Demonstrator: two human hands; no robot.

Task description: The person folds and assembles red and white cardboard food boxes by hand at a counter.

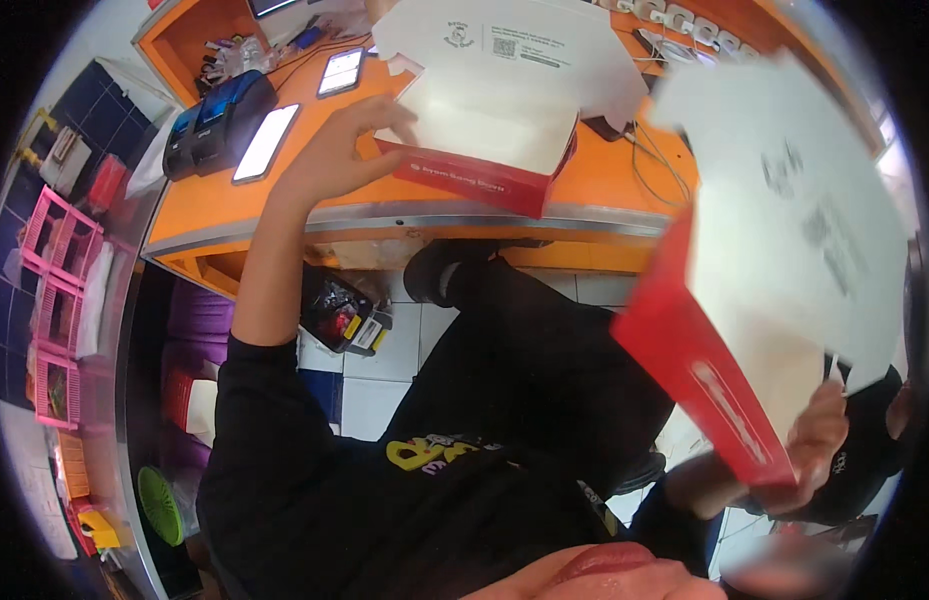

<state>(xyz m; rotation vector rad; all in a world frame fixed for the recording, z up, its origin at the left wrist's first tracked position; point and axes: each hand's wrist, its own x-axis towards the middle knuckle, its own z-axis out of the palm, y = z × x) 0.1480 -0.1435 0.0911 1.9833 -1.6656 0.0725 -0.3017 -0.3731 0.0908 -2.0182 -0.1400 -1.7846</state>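
Observation:
An open red and white cardboard food box (pixel 474 182) rests on the orange counter, its white printed lid folded up at the back. My left hand (pixel 359 140) grips this box at its near left corner, thumb against the outside and fingers over the wall. To the right, a second red and white cardboard box (pixel 709 375) is held up in the air, tilted and open, its white lid spread out. My right hand (pixel 814 440) is closed on the lower right edge of that box. Both boxes look bare inside where their inner walls show.
On the orange counter (pixel 219 205) lie two phones, one bright white phone (pixel 267 145) beside a black desktop device (pixel 219 125). Loose cables (pixel 659 165) run behind the boxes. Pink baskets (pixel 59 295) stand at far left. A person in black (pixel 869 465) is at the right edge.

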